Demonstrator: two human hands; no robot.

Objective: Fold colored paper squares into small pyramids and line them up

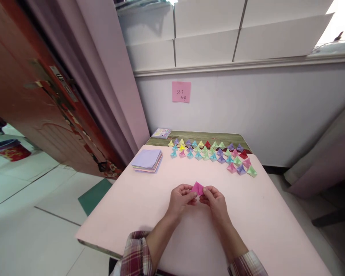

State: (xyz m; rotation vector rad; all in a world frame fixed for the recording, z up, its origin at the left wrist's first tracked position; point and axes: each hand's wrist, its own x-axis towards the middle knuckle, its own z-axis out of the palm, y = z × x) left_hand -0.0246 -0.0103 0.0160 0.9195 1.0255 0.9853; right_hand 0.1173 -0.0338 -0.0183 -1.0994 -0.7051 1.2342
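A small folded piece of magenta origami paper (197, 188) is held up between both hands over the middle of the table. My left hand (181, 197) pinches its left side between thumb and fingers. On the right edge, my right hand (214, 199) has its thumb and fingers closed in the same way. A centre crease shows on the paper's front, and its lower part is hidden by the thumbs. Beyond the hands, several small folded paper shapes (205, 156) in many colours stand in rows.
A stack of square paper sheets (147, 159), lavender on top, lies at the table's left. Behind it is a packet (161, 133) with printed dots. The pink table cover (247, 218) ends short of the green back strip. A pink note (181, 92) is stuck on the wall.
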